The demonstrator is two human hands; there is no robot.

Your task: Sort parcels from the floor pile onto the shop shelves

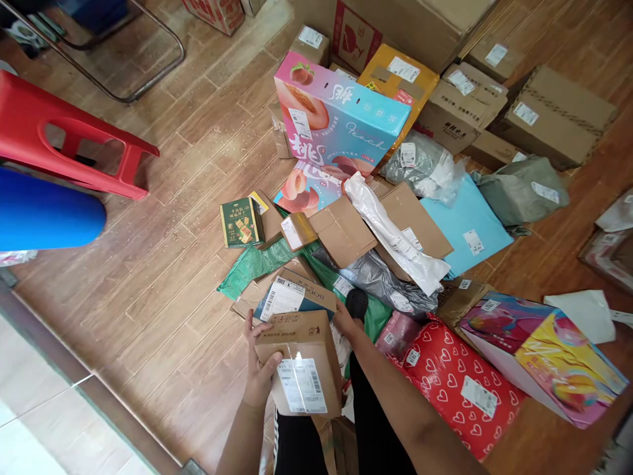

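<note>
My left hand (pixel 258 369) grips the left side of a small brown cardboard box (pixel 301 359) with a white shipping label, held above my lap. My right hand (pixel 346 320) is closed on a small black object (pixel 357 302) just behind the box's far right corner; its fingers are partly hidden. Right beyond the box lies a flat parcel with a large barcode label (pixel 284 298) on a heap of parcels spread over the wooden floor.
The heap holds a pink-blue peach box (pixel 336 119), a green snack box (pixel 241 222), a white plastic mailer (pixel 395 237), a grey bag (pixel 380 280), a red heart-print bag (pixel 459 382) and a colourful box (pixel 544 349). Brown cartons (pixel 554 112) stand behind. A red stool (pixel 59 132) is at left.
</note>
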